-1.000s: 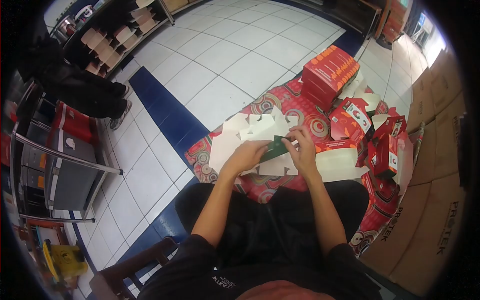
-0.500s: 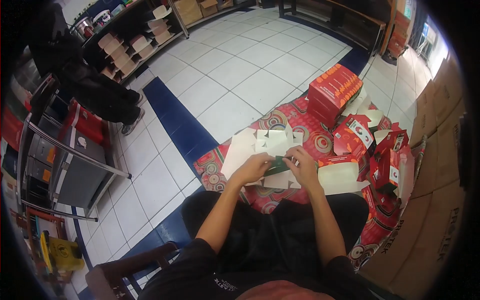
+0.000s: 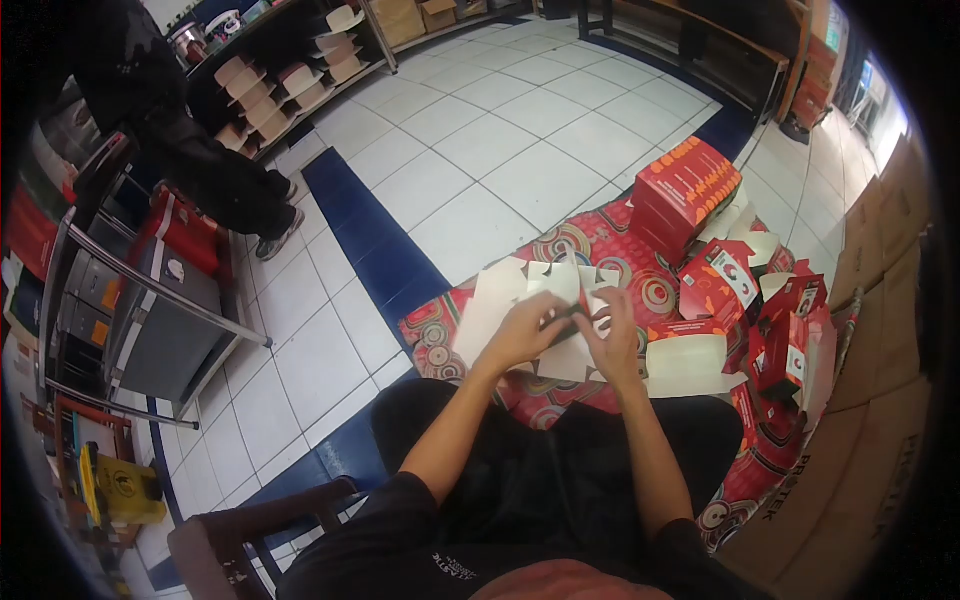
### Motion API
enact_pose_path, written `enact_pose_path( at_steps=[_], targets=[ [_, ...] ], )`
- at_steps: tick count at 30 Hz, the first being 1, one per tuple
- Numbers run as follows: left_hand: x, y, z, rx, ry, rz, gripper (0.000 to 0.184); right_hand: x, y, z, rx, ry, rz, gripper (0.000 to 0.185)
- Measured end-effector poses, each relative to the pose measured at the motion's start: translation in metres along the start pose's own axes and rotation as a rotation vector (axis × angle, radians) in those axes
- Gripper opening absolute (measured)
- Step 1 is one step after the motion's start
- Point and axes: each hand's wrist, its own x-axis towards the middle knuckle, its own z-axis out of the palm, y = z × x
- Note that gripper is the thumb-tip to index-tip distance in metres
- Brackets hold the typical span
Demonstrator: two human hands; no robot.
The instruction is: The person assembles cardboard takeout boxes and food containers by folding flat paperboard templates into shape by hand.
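My left hand [image 3: 528,328] and my right hand [image 3: 612,338] meet over pale cardboard sheets [image 3: 490,305], both with bent fingers on a small dark green piece [image 3: 568,328]. The piece is partly hidden by the fingers and blurred. Under the sheets lies a red patterned cloth [image 3: 432,335]. To the right of my right hand is an opened carton with its pale inside up [image 3: 686,360]. Red printed cartons [image 3: 722,280] lie loosely beyond it, and a stack of red boxes [image 3: 684,195] stands at the cloth's far edge.
Brown cardboard boxes [image 3: 850,470] line the right side. A metal-framed rack [image 3: 165,290] with grey and red cases stands at left. A person in dark clothes [image 3: 215,170] stands behind it, near shelves of pale cartons [image 3: 255,100]. A wooden chair [image 3: 220,550] is at lower left.
The view has shifted, so the scene sits lower and further right. My hands have changed their hold on the green piece, which now shows less between the fingers.
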Motion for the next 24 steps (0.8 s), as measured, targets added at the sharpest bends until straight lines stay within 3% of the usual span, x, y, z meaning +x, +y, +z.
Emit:
enact_pose_path(
  at_steps=[1, 3, 6, 9, 11, 12, 16, 18, 19, 21, 22, 24],
  targets=[
    [0.003, 0.011, 0.002, -0.061, 0.202, 0.048, 0.021, -0.002, 0.009, 0.005, 0.000, -0.005, 0.000, 0.046],
    [0.008, 0.025, 0.008, -0.389, 0.350, -0.066, 0.022, -0.002, 0.019, 0.011, 0.404, -0.103, 0.142, 0.065],
    [0.010, 0.030, 0.025, -0.593, 0.455, 0.027, 0.027, -0.008, 0.000, 0.014, 0.324, -0.197, 0.059, 0.061],
    [0.003, 0.029, 0.032, -0.521, 0.500, 0.037, 0.034, -0.006, 0.019, 0.024, 0.215, -0.122, 0.002, 0.047],
    [-0.002, 0.024, 0.032, -0.053, 0.448, 0.179, 0.036, -0.004, 0.020, 0.019, 0.485, -0.033, 0.473, 0.035],
    [-0.003, 0.047, 0.023, 0.102, 0.422, 0.283, 0.039, -0.005, 0.032, 0.023, 0.711, 0.067, 0.588, 0.027],
    [-0.004, 0.027, 0.044, 0.242, 0.307, 0.332, 0.041, -0.014, 0.047, 0.026, 1.037, 0.173, 0.656, 0.029],
    [-0.001, 0.031, 0.046, 0.193, 0.403, 0.282, 0.039, -0.014, 0.040, 0.027, 0.783, 0.183, 0.400, 0.022],
    [0.003, 0.034, 0.045, 0.145, 0.501, 0.236, 0.038, -0.015, 0.036, 0.026, 0.781, 0.183, 0.403, 0.022],
    [0.005, 0.013, 0.045, 0.230, 0.521, 0.203, 0.034, -0.014, 0.027, 0.021, 0.212, 0.055, 0.097, 0.014],
    [0.006, 0.007, 0.045, 0.051, 0.586, 0.131, 0.031, -0.011, 0.002, 0.016, 0.104, 0.044, -0.040, 0.012],
    [0.005, 0.006, 0.038, -0.248, 0.621, -0.002, 0.026, -0.016, -0.001, 0.017, 0.024, -0.022, -0.106, 0.015]
  ],
)
